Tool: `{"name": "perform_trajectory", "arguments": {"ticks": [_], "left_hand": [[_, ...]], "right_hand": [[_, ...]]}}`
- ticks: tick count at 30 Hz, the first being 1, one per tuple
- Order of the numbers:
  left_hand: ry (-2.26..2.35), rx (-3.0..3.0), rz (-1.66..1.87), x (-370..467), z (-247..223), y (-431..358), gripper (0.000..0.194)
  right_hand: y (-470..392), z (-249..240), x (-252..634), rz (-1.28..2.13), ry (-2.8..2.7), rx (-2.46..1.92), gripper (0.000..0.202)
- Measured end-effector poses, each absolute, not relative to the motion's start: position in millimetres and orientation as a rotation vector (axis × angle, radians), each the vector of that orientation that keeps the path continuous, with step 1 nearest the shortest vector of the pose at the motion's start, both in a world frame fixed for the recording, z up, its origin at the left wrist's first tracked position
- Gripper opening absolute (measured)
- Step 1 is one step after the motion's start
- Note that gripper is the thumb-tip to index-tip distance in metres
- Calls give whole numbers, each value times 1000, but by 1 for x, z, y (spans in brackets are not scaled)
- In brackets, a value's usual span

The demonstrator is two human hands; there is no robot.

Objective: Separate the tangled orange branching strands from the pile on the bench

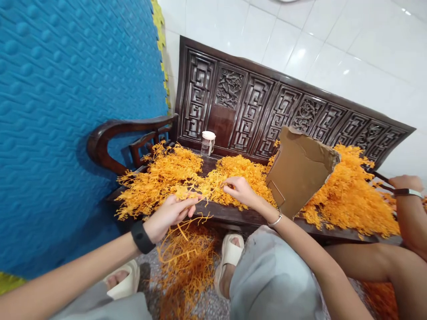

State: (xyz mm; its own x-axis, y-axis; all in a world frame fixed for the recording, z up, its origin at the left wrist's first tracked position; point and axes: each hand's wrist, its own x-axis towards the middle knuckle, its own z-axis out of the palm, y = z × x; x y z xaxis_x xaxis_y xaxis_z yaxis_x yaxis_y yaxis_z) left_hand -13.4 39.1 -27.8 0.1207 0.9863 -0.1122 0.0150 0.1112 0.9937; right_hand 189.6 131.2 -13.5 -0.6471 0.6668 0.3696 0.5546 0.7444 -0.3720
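Observation:
My left hand, a black band on its wrist, is closed on an orange branching plastic sprig above the front edge of a dark wooden bench. Just right of it, my right hand has its fingers curled together by the thin stems; what lies between the fingertips is too small to make out. A heap of orange branching pieces lies on the bench to the left. Another orange heap spreads behind my right hand. Thin bare orange stems are piled on the floor below.
A lidded clear cup stands near the carved backrest. Right of my hands, a brown cardboard piece stands upright beside a large orange heap. Another person's hand is at far right. A curved wooden armrest borders the left.

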Motion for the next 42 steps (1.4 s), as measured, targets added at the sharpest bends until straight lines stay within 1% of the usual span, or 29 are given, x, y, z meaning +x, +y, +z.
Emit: {"name": "perform_trajectory", "arguments": {"ticks": [2, 5, 10, 12, 14, 16, 18, 21, 23, 26, 29, 34, 42], "left_hand": [[1198, 1177, 1029, -9, -28, 40, 32], [1246, 1179, 1046, -3, -28, 38, 30], [1359, 1099, 1095, -16, -25, 28, 22], [1364, 1115, 1143, -28, -23, 25, 21], [1396, 1143, 1137, -36, -22, 22, 34], [1408, 1160, 1093, -39, -22, 22, 40], [1375, 1134, 1067, -39, -24, 23, 36], [1335, 1055, 1085, -37, -27, 26, 25], [1328, 1045, 1093, -37, -28, 28, 23], [1325, 1081, 1089, -39, -27, 30, 31], [1289, 1052, 1109, -42, -26, 32, 22], [1267, 1027, 1159, -51, -27, 35, 20], [1259, 1027, 1149, -61, -34, 37, 23]], "right_hand": [[131, -16, 187, 189, -2459, -985, 18], [136, -19, 187, 103, -2406, -1100, 20], [161, -26, 224, 79, -2024, -1426, 29], [168, -32, 240, 126, -2019, -1437, 30], [171, -39, 247, 184, -2082, -1411, 28], [170, -44, 245, 217, -2164, -1354, 31], [167, -48, 235, 225, -2242, -1287, 33], [165, -52, 216, 238, -2327, -1236, 33], [165, -56, 204, 225, -2371, -1220, 35], [169, -68, 187, 151, -2471, -1213, 38], [176, -82, 174, -18, -2560, -1254, 40], [191, -98, 166, -273, -2604, -1352, 38], [208, -109, 167, -365, -2639, -1332, 39]]}}
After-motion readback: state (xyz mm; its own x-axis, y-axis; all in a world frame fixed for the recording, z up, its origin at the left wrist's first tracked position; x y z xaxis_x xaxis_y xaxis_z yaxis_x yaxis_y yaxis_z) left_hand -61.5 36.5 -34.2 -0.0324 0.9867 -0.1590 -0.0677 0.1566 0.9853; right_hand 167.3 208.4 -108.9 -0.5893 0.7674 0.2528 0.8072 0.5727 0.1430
